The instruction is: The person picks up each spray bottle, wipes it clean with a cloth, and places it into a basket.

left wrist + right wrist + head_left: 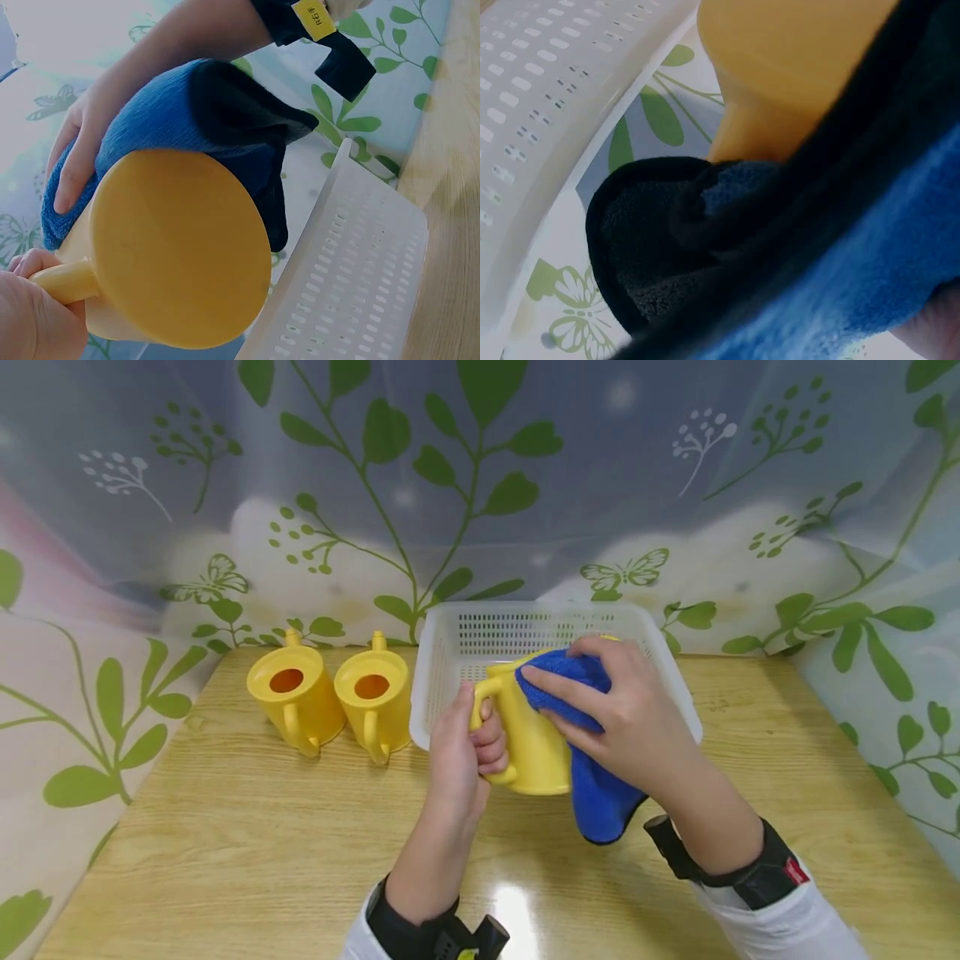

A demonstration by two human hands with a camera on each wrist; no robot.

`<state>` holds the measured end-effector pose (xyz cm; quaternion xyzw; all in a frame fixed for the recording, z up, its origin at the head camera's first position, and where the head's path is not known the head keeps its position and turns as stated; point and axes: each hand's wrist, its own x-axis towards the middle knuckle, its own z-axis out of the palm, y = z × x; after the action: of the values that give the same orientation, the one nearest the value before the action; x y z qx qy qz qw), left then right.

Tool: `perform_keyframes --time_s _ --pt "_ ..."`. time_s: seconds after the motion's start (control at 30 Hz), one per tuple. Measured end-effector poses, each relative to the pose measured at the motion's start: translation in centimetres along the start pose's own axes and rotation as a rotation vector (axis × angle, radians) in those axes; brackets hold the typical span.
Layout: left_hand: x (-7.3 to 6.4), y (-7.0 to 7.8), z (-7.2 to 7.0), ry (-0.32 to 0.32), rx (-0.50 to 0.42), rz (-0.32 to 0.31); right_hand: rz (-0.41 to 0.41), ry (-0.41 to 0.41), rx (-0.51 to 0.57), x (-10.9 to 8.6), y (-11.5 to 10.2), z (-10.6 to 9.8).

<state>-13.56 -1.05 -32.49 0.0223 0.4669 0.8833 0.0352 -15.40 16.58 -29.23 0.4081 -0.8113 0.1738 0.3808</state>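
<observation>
My left hand point(463, 747) grips the handle of a yellow watering can point(528, 747), fingers wrapped round it. The can is tilted above the front of the white basket point(427, 693), and its round flat base point(180, 247) faces the left wrist camera. My right hand point(630, 718) holds a blue towel point(600, 793) with a dark edge against the can's side and top. One end of the towel hangs down below the hand. The can's spout and opening are hidden behind towel and hand.
Two similar yellow watering cans, one point(300, 702) at the far left and one point(375, 710) beside the basket, stand upright with handles toward me. The wooden table point(262, 852) runs back to a leaf-patterned curtain point(525, 543). The basket has slotted walls.
</observation>
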Motion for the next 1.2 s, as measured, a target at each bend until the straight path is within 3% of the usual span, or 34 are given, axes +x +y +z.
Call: perform_keyframes --time_s 0.37,0.67,0.83,1.2 --pt "0.3 0.5 -0.4 0.029 -0.044 0.030 -0.127 -0.077 0.029 -2.0 -0.8 -0.3" --pt "0.5 0.6 -0.6 0.056 -0.092 0.032 -0.177 -0.166 0.031 -3.7 -0.9 -0.8" --pt "0.5 0.8 -0.6 0.046 -0.110 0.030 -0.165 -0.149 0.070 -3.4 -0.8 -0.9" --pt "0.4 0.9 -0.8 -0.009 -0.085 0.025 -0.116 0.001 0.134 -0.8 0.6 -0.1"
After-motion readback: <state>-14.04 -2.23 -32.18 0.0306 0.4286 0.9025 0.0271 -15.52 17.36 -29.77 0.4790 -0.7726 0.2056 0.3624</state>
